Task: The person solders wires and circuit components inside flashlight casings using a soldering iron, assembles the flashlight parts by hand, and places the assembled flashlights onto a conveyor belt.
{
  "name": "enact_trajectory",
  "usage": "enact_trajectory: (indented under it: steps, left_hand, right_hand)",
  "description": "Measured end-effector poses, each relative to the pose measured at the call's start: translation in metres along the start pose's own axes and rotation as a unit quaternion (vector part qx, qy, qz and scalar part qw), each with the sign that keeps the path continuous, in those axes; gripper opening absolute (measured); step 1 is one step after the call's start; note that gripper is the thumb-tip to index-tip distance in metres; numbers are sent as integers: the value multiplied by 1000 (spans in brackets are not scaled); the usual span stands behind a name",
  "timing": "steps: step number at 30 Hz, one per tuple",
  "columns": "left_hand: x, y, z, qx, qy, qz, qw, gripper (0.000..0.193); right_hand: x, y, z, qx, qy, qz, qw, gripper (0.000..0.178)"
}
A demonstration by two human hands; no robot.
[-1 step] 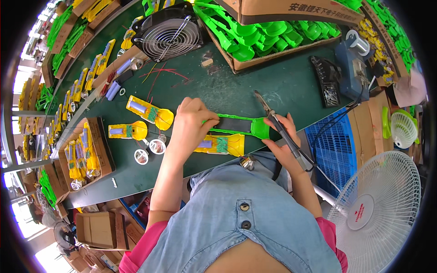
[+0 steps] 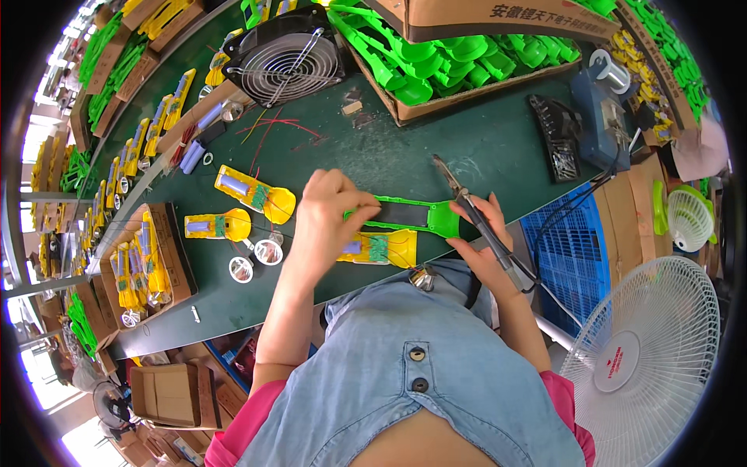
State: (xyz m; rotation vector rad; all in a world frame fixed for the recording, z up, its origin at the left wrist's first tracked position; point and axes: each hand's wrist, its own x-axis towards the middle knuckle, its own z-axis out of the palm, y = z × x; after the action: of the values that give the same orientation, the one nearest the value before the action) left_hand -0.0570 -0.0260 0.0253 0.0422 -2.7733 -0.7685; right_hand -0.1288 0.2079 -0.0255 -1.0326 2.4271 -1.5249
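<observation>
A green plastic flashlight housing [image 2: 445, 219] with a dark strip inside lies level between my two hands. The fingers of my left hand [image 2: 323, 214] are pinched together at its left end; whether a small part is between the fingertips is hidden. My right hand [image 2: 489, 253] holds a soldering iron [image 2: 484, 223], its tip pointing up and left, away from me. The right thumb is beside the housing's wide end. Just below lies a yellow housing [image 2: 401, 246] with a purple battery and a green circuit board, wired to a reflector [image 2: 422, 278] at the table edge.
Two more yellow housings [image 2: 280, 207] and white-rimmed reflectors [image 2: 268, 251] lie left of my arm. A black fan [image 2: 288, 62] and a carton of green housings [image 2: 412, 117] stand at the back. A soldering station [image 2: 601, 117] with a solder spool [image 2: 613, 74] is at the right.
My left hand has shifted very slightly, its fingertips moving a little to the right along the green housing's end. My right hand and the soldering iron stay nearly still.
</observation>
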Motion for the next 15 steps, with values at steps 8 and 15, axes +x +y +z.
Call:
enact_trajectory:
  steps: [8, 15]
  left_hand:
    - [-29, 28, 30, 102, -48, 81, 990, 12]
    - [-32, 25, 43, -15, 26, 83, 996, 9]
  right_hand:
    - [1, -5, -1, 5, -17, 11, 1000, 55]
    - [10, -4, 6, 35, 10, -21, 999, 52]
